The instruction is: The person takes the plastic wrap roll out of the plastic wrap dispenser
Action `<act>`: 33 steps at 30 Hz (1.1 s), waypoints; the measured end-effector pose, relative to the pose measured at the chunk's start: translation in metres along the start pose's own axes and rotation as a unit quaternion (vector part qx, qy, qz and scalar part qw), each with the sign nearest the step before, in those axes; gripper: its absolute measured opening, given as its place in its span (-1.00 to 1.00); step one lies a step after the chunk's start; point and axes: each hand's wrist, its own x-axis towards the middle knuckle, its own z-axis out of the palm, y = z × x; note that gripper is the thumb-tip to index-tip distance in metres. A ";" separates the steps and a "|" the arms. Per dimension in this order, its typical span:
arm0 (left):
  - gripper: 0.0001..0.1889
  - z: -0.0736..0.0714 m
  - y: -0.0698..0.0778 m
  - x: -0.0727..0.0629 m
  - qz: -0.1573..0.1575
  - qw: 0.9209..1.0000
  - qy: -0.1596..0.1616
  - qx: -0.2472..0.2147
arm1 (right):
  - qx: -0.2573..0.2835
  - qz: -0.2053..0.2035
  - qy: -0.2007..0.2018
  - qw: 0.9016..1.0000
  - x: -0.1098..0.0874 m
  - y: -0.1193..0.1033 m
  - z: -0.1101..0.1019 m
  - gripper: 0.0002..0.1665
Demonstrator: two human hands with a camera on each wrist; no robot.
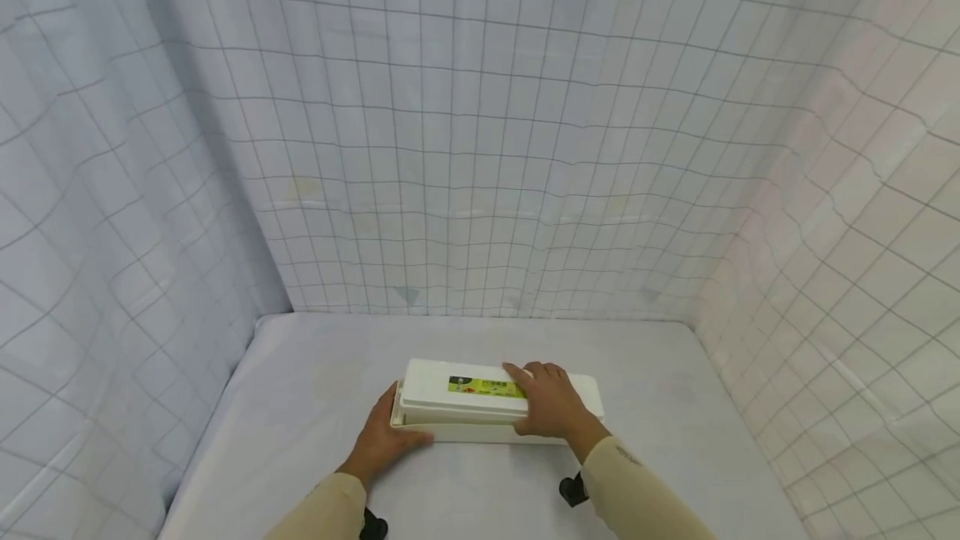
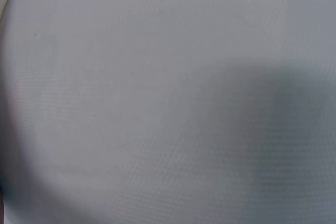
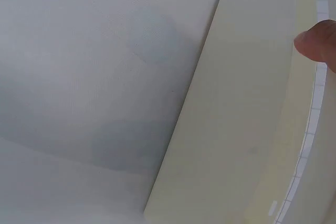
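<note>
A long white plastic box [image 1: 480, 432] lies crosswise on the white-covered table. Over its base sits a white lid [image 1: 435, 379], a little raised and askew, with a yellow-green label [image 1: 480, 387]. My left hand [image 1: 378, 438] grips the base's left end, thumb along the front and fingers behind the end wall. Spread across the lid right of the label, my right hand [image 1: 551, 402] holds it with the thumb down at the front edge. In the right wrist view the thumb [image 3: 319, 43] rests near the top of the pale front wall [image 3: 226, 87]. The box's inside is mostly hidden.
White sheets with a dark grid [image 1: 487, 148] hang at the back and both sides of the table [image 1: 322, 357]. Small black devices [image 1: 574, 490] sit at both wrists. Mostly blurred white cloth [image 2: 131, 77] fills the left wrist view.
</note>
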 end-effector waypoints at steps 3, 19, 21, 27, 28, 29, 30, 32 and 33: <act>0.29 -0.001 0.001 0.000 0.004 1.000 0.001 -0.005 | -0.002 0.000 0.018 1.000 -0.006 0.002 0.002 0.18; 0.27 0.002 -0.003 0.001 0.015 1.000 0.013 0.001 | -0.029 0.039 0.093 0.994 -0.024 0.002 0.005 0.21; 0.27 0.002 -0.003 0.001 0.012 1.000 0.014 0.006 | -0.031 0.045 0.095 0.994 -0.024 0.002 0.005 0.21; 0.29 0.002 -0.003 0.000 0.003 1.000 0.017 0.026 | 0.003 0.077 0.087 0.993 -0.026 0.001 0.009 0.22; 0.29 0.002 -0.002 0.000 0.002 0.999 0.018 0.029 | 0.009 0.083 0.084 0.993 -0.027 0.001 0.009 0.22; 0.30 0.002 -0.002 0.000 0.001 0.999 0.017 0.030 | 0.015 0.087 0.082 0.993 -0.027 0.000 0.009 0.22; 0.30 0.002 -0.001 0.000 0.000 0.999 0.017 0.031 | 0.018 0.090 0.081 0.992 -0.028 0.000 0.009 0.22; 0.29 0.002 -0.001 0.000 -0.001 0.999 0.016 0.032 | 0.018 0.095 0.082 0.992 -0.029 0.001 0.009 0.22; 0.29 0.002 -0.001 0.000 -0.002 0.999 0.016 0.033 | 0.018 0.097 0.083 0.992 -0.029 0.001 0.009 0.21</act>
